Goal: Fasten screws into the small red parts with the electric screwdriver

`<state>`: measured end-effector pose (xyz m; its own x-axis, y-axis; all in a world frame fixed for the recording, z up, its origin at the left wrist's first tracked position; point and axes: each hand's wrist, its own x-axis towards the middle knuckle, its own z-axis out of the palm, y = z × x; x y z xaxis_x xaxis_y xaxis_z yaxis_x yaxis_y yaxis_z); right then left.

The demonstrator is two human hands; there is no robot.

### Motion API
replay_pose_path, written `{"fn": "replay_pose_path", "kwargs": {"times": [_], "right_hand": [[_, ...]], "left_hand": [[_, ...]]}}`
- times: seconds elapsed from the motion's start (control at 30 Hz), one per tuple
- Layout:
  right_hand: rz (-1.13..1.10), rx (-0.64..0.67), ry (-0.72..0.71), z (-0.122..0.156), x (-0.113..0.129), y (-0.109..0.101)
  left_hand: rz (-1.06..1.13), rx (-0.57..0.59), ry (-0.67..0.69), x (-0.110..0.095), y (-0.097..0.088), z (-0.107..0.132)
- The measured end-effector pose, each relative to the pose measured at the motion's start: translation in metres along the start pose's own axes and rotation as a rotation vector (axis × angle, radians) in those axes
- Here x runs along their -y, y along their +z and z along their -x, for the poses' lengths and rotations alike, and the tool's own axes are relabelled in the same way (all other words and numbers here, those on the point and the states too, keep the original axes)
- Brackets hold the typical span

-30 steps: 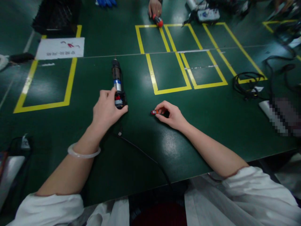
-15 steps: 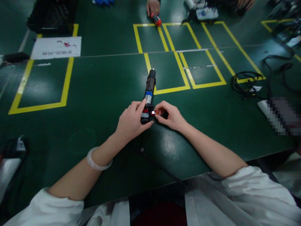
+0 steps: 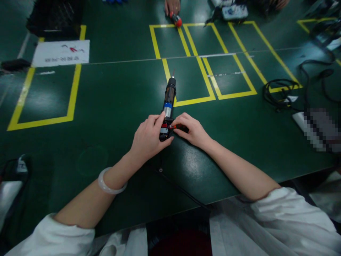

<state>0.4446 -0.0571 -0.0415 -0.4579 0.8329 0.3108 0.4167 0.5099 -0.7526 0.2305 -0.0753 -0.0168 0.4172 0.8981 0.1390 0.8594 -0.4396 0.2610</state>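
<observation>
An electric screwdriver (image 3: 169, 94) lies on the green table, its thin bit pointing away from me. The body is dark with a blue band and a silver section, and red and grey parts show near its rear end. My left hand (image 3: 150, 133) grips that rear end from the left side, hiding part of it. From the right, my right hand (image 3: 191, 129) pinches a small orange piece (image 3: 174, 126) between thumb and fingers, against or very close to the screwdriver's side. Its exact kind is too small to make out.
Yellow tape outlines (image 3: 195, 103) mark the green table. Across it, another person's hand (image 3: 172, 6) holds a red-and-black tool (image 3: 176, 20). A coiled black cable (image 3: 279, 93) lies right, a white sign (image 3: 61, 53) and black crate (image 3: 54, 17) left. A black cord (image 3: 183, 191) runs near me.
My right hand has shifted slightly left, bringing the orange piece closer to the screwdriver's side. The bright white spot there has gone. My left hand keeps its grip.
</observation>
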Motion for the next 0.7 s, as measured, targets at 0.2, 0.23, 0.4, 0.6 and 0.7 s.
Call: {"fn": "replay_pose_path", "kwargs": {"times": [0.2,0.23,0.4,0.6,0.7], "right_hand": [[-0.043,-0.015,-0.038,0.001,0.002,0.000],[-0.048,-0.017,-0.044,0.001,0.003,0.000],[-0.043,-0.037,-0.028,0.002,0.005,0.002],[-0.032,-0.035,0.025,0.001,0.004,0.001],[-0.032,-0.038,0.012,0.000,0.004,0.002]], "left_hand": [[-0.012,0.010,0.006,0.000,-0.002,0.000],[-0.011,0.009,0.009,0.000,-0.002,0.000],[0.024,0.004,-0.042,0.000,-0.001,-0.002],[-0.027,-0.016,-0.094,-0.008,0.000,-0.008],[-0.038,-0.033,-0.111,-0.011,0.001,-0.010]]}}
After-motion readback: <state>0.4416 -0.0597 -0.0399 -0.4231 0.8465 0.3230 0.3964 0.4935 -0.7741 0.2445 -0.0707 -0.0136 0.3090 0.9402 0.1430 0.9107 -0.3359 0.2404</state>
